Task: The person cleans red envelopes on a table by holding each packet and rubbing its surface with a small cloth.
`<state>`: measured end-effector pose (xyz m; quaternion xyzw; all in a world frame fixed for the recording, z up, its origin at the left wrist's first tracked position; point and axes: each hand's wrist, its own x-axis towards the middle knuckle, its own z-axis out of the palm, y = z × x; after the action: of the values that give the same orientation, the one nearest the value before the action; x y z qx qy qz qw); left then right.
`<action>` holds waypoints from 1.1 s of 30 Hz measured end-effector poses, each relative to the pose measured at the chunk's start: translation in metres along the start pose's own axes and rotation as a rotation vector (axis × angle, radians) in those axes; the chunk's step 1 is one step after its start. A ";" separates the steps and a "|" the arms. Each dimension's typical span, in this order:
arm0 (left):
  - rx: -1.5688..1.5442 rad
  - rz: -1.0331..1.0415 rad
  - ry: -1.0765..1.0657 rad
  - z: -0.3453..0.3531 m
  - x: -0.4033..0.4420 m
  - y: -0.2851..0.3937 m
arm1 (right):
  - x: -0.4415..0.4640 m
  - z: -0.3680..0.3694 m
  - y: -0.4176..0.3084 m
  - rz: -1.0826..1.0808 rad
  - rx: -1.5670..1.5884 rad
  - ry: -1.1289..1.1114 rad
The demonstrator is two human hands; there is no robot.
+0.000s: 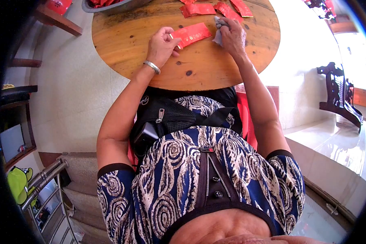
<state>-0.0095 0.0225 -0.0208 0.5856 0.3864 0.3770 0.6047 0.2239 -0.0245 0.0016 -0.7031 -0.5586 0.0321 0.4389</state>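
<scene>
My left hand [163, 44] pinches one end of a red packet [193, 34] with gold print, between thumb and fingers, just over the round wooden table [187, 73]. In my right hand [232, 37] is a crumpled grey cloth [218, 30], bunched between the fingers and hanging toward the tabletop. The cloth is close to the packet's right end, a small gap apart. Several more red packets [197, 9] lie on the table beyond my hands, some cut off by the top edge of the view.
A grey basin [122, 8] of red packets stands at the table's far left edge. A black mesh bag [171, 116] rests in my lap. A dark carved wooden chair [339, 95] is to the right, and a metal stair railing [49, 179] at lower left.
</scene>
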 end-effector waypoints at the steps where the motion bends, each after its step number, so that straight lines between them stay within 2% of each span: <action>1: -0.007 -0.037 -0.017 0.000 0.001 -0.001 | -0.001 -0.001 -0.005 0.002 -0.001 -0.001; 4: -0.015 -0.098 -0.054 -0.001 0.003 -0.003 | -0.011 0.008 -0.022 -0.078 0.095 0.020; 6: -0.016 -0.124 -0.074 0.000 0.003 -0.004 | -0.021 0.021 -0.031 -0.316 0.109 -0.074; 7: -0.051 -0.132 -0.069 0.001 0.003 -0.005 | -0.027 0.026 -0.040 -0.314 0.109 -0.073; 8: -0.086 -0.139 -0.064 0.003 0.003 -0.005 | -0.035 0.031 -0.049 -0.399 0.083 -0.134; 9: -0.084 -0.140 -0.065 0.003 0.004 -0.008 | -0.040 0.035 -0.056 -0.485 0.057 -0.195; 12: -0.112 -0.052 -0.053 0.004 0.004 -0.010 | -0.046 0.040 -0.065 -0.551 -0.040 -0.195; 15: -0.136 -0.145 -0.086 0.003 0.003 -0.005 | -0.039 0.042 -0.057 -0.515 -0.105 -0.187; 17: -0.015 -0.189 -0.097 0.003 0.003 -0.002 | -0.037 0.046 -0.050 -0.495 -0.133 -0.161; 33: 0.014 -0.211 -0.082 0.003 0.004 0.000 | -0.016 0.029 -0.008 -0.306 -0.281 -0.134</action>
<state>-0.0050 0.0246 -0.0211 0.5606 0.4235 0.2844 0.6523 0.1964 -0.0209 -0.0183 -0.6606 -0.6858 -0.0663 0.2982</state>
